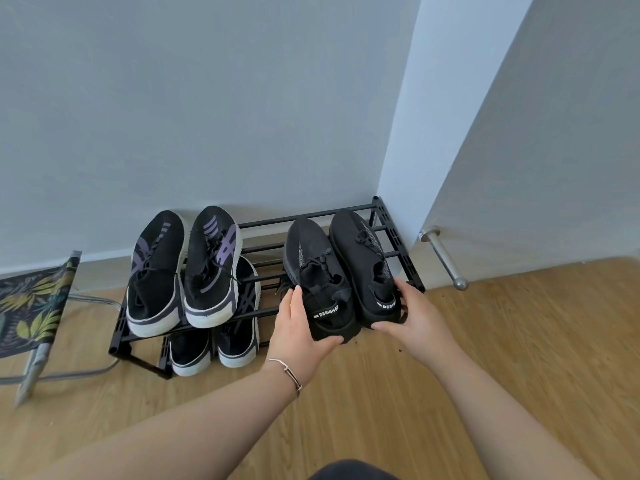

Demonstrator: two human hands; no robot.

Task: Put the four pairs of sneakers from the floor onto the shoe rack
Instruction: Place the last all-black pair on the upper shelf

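Observation:
A low black metal shoe rack (266, 221) stands against the wall. On the left of its top tier sits a black pair with purple stripes and white soles (183, 268). A similar black and white pair (221, 344) rests on the lower tier beneath it. On the right of the top tier lies an all-black knit pair, heels toward me. My left hand (299, 332) grips the heel of the left black sneaker (317, 275). My right hand (417, 315) grips the heel of the right black sneaker (363, 258). What sits under the black pair is hidden.
A folding stool with a leaf-print seat (33, 303) stands left of the rack. A door (536, 133) with a metal handle (445, 258) is at the right, close to the rack's end. Wooden floor (502, 341) spreads in front.

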